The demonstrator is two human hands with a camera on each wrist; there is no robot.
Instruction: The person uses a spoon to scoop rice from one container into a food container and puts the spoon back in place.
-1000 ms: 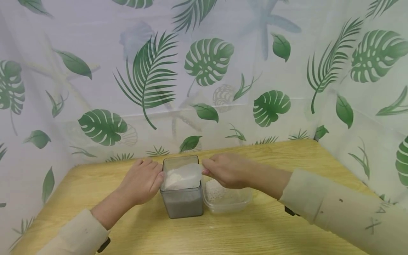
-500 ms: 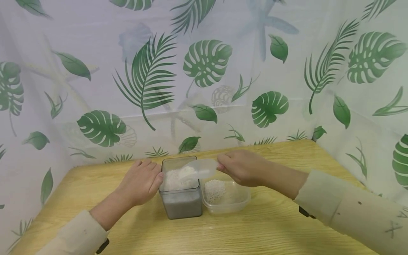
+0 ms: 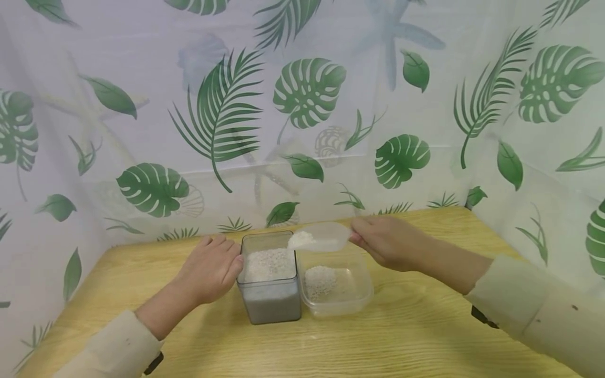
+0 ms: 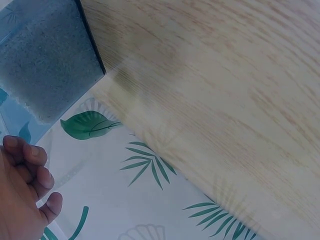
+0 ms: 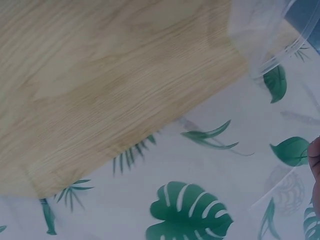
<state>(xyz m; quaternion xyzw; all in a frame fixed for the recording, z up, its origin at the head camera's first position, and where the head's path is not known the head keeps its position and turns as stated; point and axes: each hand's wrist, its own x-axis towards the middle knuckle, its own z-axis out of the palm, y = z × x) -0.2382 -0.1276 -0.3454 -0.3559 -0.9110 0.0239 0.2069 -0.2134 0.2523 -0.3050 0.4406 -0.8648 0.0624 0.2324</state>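
Note:
My right hand (image 3: 385, 242) pinches the end of a translucent plastic scoop (image 3: 331, 237), which carries a small heap of white rice. The scoop is raised above the table, its front close over the right rim of a smoky-grey rice container (image 3: 270, 310). Rice (image 3: 269, 264) fills part of this container, and the grains show through its wall in the left wrist view. My left hand (image 3: 208, 269) is at the container's left rim, thumb against it, fingers curled. The right wrist view catches only a sliver of the right hand (image 5: 315, 170) at its edge.
A shallow clear plastic box (image 3: 352, 299) stands right against the container's right side, with a small pile of rice (image 3: 319, 282) in its left part. Both stand on a wood-grain table (image 3: 416, 325). A leaf-print sheet (image 3: 340, 105) hangs behind and at both sides.
My right hand has drawn the scoop out of the container, up and to the right, with rice in it. The left hand has stayed at the container's rim.

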